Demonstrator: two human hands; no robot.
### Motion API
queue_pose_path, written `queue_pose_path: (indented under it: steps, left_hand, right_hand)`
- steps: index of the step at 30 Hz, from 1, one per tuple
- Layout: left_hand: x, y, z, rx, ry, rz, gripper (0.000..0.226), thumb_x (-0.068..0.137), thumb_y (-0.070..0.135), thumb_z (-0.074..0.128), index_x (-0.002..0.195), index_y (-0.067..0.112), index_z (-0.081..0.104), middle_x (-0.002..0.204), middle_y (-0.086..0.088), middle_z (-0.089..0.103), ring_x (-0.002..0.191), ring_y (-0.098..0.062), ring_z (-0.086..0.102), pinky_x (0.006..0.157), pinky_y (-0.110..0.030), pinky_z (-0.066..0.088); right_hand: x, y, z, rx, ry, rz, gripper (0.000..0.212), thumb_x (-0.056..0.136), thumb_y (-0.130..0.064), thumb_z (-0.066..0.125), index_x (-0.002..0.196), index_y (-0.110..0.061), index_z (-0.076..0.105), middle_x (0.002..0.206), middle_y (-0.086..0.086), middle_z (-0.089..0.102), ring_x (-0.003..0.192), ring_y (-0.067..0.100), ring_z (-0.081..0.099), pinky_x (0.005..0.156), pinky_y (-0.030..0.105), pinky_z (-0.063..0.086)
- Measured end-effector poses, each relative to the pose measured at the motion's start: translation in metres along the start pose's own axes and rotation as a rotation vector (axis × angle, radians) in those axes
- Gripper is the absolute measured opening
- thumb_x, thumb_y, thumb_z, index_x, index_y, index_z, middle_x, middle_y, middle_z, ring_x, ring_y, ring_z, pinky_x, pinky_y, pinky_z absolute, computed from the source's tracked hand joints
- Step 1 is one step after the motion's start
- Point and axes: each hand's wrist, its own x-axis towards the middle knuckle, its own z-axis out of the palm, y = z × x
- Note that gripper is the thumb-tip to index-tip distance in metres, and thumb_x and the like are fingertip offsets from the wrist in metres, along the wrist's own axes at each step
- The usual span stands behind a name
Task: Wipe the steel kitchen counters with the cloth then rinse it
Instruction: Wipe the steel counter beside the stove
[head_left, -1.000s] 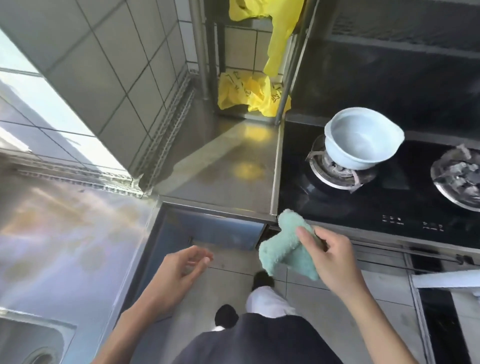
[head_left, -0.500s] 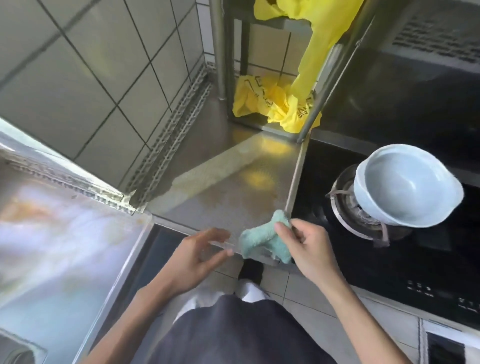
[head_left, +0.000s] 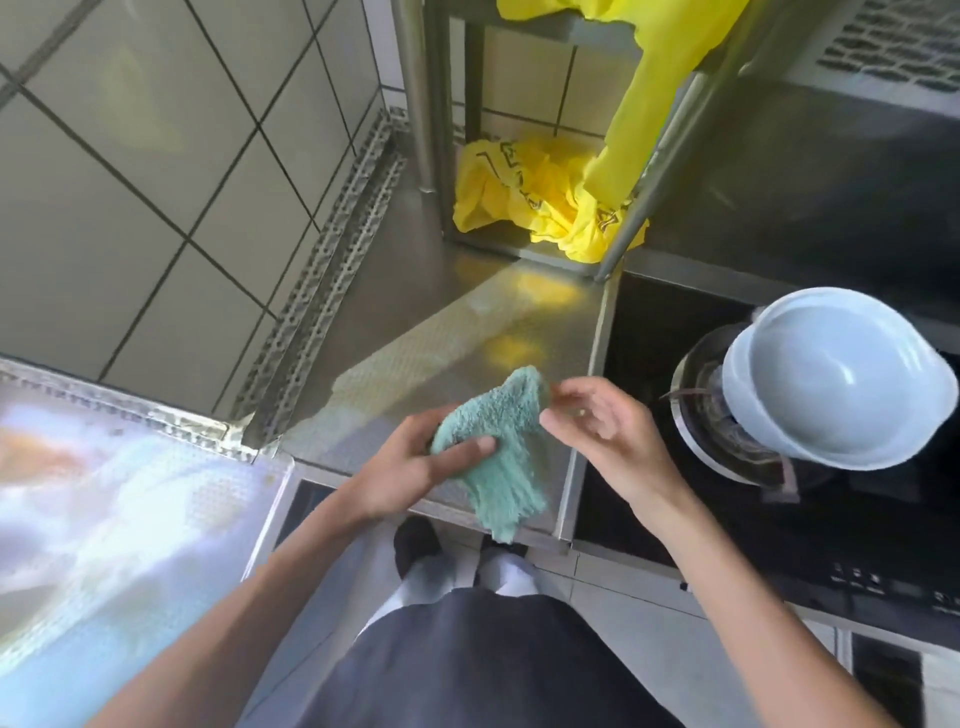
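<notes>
Two hands are over the near edge of the steel table (head_left: 415, 332), close to each other but not touching. The left hand (head_left: 415, 465) grips the green cloth (head_left: 498, 447): its thumb lies across the front of the cloth and the other fingers are curled behind it. The cloth is bunched; its upper end stands up between the two hands and its lower end hangs past the front edge of the table. The right hand (head_left: 602, 436) holds nothing; its fingers are loosely bent and spread, and the fingertips are just beside the upper end of the cloth. I cannot tell if they touch it.

Beyond the hands, the table surface shows a pale band and yellow reflections. Farther back, a crumpled yellow plastic bag (head_left: 530, 202) lies under a steel rack (head_left: 421, 93), and yellow material hangs down from the rack's upper level. Right of the right hand is a black gas hob (head_left: 649, 493), and a light blue bowl (head_left: 836, 384) sits tilted on its burner. Left of the left hand, a second steel surface (head_left: 104, 519) shines strongly with light. Behind it is a tiled wall (head_left: 156, 156). Below the hands, the person's dark garment and the tiled floor are visible.
</notes>
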Motion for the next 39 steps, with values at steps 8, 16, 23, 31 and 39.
queue_pose_path:
  steps: [8, 16, 23, 31, 39]
  left_hand:
    - [-0.004, -0.006, -0.028, -0.270, -0.236, -0.186, 0.039, 0.097, 0.042, 0.069, 0.130, 0.021, 0.069, 0.132, -0.013, 0.073, 0.122, -0.035, 0.070, 0.107, -0.046, 0.056]
    - [-0.010, -0.051, -0.034, -0.159, -0.005, -0.342, 0.037, 0.095, 0.037, 0.074, 0.114, 0.006, 0.075, 0.107, -0.019, 0.079, 0.093, -0.038, 0.078, 0.073, -0.040, 0.067]
    - [-0.001, -0.113, 0.001, 0.310, 0.043, -0.223, 0.027, 0.093, 0.037, 0.075, 0.101, 0.012, 0.075, 0.093, -0.005, 0.079, 0.090, -0.029, 0.077, 0.084, -0.048, 0.062]
    - [-0.020, -0.145, -0.012, 0.798, 0.205, -0.018, 0.020, 0.098, 0.038, 0.061, 0.115, 0.030, 0.067, 0.113, 0.010, 0.070, 0.104, -0.017, 0.070, 0.086, -0.042, 0.059]
    - [-0.035, -0.171, -0.080, 0.960, 0.574, -0.017, 0.051, 0.098, 0.044, 0.050, 0.140, 0.017, 0.055, 0.153, -0.005, 0.048, 0.144, -0.027, 0.043, 0.115, -0.045, 0.038]
  right_hand:
    - [-0.004, 0.024, 0.054, 0.460, -0.281, 0.373, 0.053, 0.077, -0.056, 0.081, 0.119, -0.025, 0.074, 0.127, 0.009, 0.072, 0.118, 0.026, 0.069, 0.088, 0.031, 0.059]
    - [-0.025, 0.065, 0.085, 0.030, 0.182, 0.243, 0.022, 0.087, -0.036, 0.079, 0.101, -0.021, 0.073, 0.098, 0.004, 0.078, 0.092, 0.023, 0.076, 0.072, 0.037, 0.063]
    - [-0.032, 0.106, 0.077, -0.543, 0.428, 0.250, 0.033, 0.086, -0.031, 0.078, 0.113, -0.016, 0.067, 0.103, -0.001, 0.074, 0.093, 0.015, 0.069, 0.077, 0.035, 0.056]
    - [-0.035, 0.150, 0.127, -1.131, 0.273, 0.159, 0.068, 0.099, -0.050, 0.054, 0.155, -0.016, 0.037, 0.160, 0.016, 0.037, 0.147, 0.040, 0.035, 0.120, 0.055, 0.031]
    - [-0.015, 0.180, 0.065, -1.404, 0.060, 0.023, 0.061, 0.105, -0.045, 0.022, 0.162, -0.021, 0.024, 0.171, 0.007, 0.010, 0.158, 0.035, 0.000, 0.125, 0.058, 0.015]
